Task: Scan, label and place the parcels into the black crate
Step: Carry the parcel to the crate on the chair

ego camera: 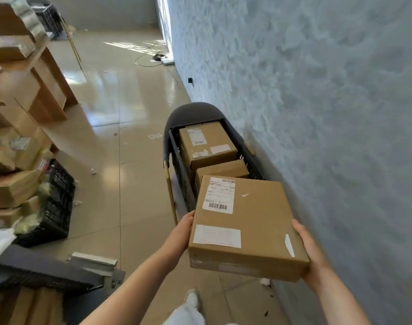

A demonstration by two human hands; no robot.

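the flat cardboard parcel (247,226) is held in the air just short of the near end of the black crate (179,170), its far edge overlapping the crate in this view. its top face is up, so the barcoded shipping label (220,195) and the plain white sticker (217,236) stay readable; both being on suggests the labelling step is done and placement is in hand. the left hand (180,231) presses flat against the parcel's left side and the right hand (305,245) against its right side, a two-sided clamp that keeps a wide box level. the crate sits on a dark chair (190,111) beside the textured wall (317,90), raised off the floor, probably to spare bending. it already holds a large box (207,146) at the far end and a smaller box (221,170) nearer. little free floor shows inside, so the parcel will likely rest on top of these.
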